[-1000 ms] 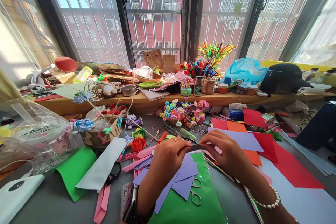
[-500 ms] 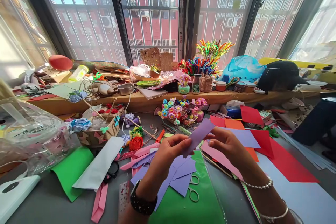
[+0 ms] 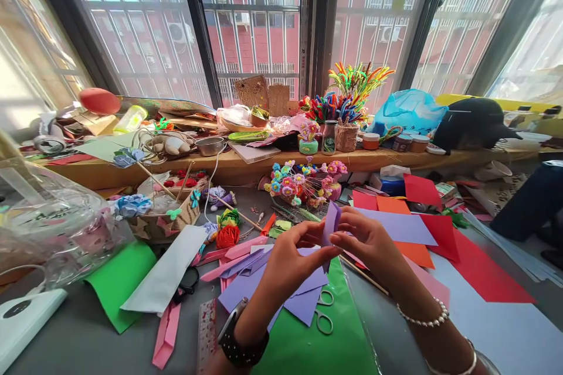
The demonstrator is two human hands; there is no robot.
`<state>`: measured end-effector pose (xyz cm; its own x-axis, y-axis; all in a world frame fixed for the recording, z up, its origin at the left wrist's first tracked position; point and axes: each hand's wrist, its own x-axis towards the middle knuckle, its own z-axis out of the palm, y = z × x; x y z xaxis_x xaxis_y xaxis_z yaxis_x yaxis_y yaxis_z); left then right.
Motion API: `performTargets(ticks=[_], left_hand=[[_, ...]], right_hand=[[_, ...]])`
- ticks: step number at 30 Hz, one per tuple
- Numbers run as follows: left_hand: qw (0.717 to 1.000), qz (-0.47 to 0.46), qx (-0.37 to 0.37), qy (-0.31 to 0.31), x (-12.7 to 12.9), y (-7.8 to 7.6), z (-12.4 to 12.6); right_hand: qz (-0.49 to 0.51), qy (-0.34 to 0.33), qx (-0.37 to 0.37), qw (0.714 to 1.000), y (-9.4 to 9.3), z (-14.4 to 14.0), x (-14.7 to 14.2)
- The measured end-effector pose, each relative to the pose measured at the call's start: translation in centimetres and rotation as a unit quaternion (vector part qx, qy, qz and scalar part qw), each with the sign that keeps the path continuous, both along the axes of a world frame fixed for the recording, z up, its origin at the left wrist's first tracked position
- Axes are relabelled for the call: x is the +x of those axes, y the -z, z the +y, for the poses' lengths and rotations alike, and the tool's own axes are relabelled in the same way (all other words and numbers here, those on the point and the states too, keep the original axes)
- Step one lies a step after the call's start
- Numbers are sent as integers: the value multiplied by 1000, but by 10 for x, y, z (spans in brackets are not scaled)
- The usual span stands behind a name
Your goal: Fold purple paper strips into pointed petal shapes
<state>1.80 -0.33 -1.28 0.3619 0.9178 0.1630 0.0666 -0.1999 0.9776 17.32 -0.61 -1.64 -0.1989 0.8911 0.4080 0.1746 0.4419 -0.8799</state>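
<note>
A narrow strip of purple paper is held upright between my two hands, creased lengthwise. My left hand pinches it from the left, with thumb and fingers at its lower part. From the other side my right hand grips the same strip with thumb and fingertips. Below them, loose purple paper pieces lie on a green sheet. Scissors rest on that sheet, their blades hidden under the purple paper. Folded pink strips lie to the left.
A ruler, a white paper piece and a green paper piece lie left. Red sheets and a white sheet spread right. Behind stand crocheted flowers and a cluttered wooden ledge.
The purple strip has turned from slanted and flat to upright and creased. My right hand has moved left and closed on it, bringing both hands together.
</note>
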Motion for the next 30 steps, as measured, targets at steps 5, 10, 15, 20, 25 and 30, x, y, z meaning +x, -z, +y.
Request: performTargets(ticks=[5,10,15,20,25,30], left_hand=[[999,-4,-23,47,-3,1,0],[993,-33,-75,80,-4,-1,4],[994,-36,-84,63,-6,-1,6],[995,-23,-70,74,-6,4,8],[997,-57,-53,17,-5,7,10],[994,-83,-48,-52,-4,7,10]], right_hand=[[-10,8,1,1000,1,1,-3],[-3,-5,-24,1000,-2,-2,-4],[-4,55,2,998,-2,-3,-5],[21,187,7,982,4,-2,-7],[-23,135,2,991,0,-5,-7],[-78,132,22,988,-5,-9,-8]])
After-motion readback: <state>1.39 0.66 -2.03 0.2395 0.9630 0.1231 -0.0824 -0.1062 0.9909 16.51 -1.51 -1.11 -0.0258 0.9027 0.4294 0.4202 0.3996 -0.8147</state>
